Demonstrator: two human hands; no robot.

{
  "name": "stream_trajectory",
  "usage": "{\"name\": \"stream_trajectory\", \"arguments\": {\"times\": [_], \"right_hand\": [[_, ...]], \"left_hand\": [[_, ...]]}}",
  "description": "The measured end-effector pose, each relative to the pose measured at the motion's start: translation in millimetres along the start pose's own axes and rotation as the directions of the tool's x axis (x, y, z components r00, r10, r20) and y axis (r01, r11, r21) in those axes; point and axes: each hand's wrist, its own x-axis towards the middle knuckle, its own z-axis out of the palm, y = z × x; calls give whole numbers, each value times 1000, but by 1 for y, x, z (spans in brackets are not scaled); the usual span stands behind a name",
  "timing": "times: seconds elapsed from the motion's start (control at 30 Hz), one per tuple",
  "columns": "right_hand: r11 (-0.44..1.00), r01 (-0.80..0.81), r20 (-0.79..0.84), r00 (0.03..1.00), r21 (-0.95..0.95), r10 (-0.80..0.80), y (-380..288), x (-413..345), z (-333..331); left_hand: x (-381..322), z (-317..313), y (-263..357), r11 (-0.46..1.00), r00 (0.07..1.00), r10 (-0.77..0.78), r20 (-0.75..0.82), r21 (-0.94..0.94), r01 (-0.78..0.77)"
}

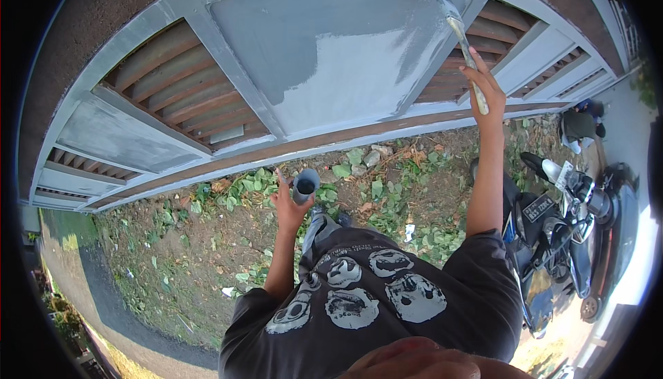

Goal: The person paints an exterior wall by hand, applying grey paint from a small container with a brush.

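Note:
My right hand (486, 89) holds a paintbrush (464, 42) by its paint-smeared handle, its bristles against the upper right part of a wall panel (362, 42). Darker grey paint covers the panel's top and left; a lighter patch lies at its lower middle. Low before my body, my left hand (291, 204) grips a grey cup (306, 184) with dark contents, its open mouth facing up. Slatted brown vents (181, 78) flank the panel inside grey frames.
Leafy ground (217, 244) with stones (372, 159) runs along the wall's foot. Parked motorcycles (557, 223) stand at the right, with a car (616, 254) beyond them. A person (579, 124) crouches by the wall at the far right. A paved strip (109, 296) curves along the left.

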Motion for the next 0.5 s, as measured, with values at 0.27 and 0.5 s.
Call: {"name": "stream_trajectory", "arguments": {"times": [0.27, 0.5], "right_hand": [[938, -305, 493, 849, 163, 191, 40, -110, 104], [925, -340, 617, 769, 171, 168, 28, -81, 79]], "left_hand": [[11, -1, 11, 1000, 1000, 10, 23, 14, -11], [15, 1, 11, 999, 999, 32, -4, 2, -32]]}}
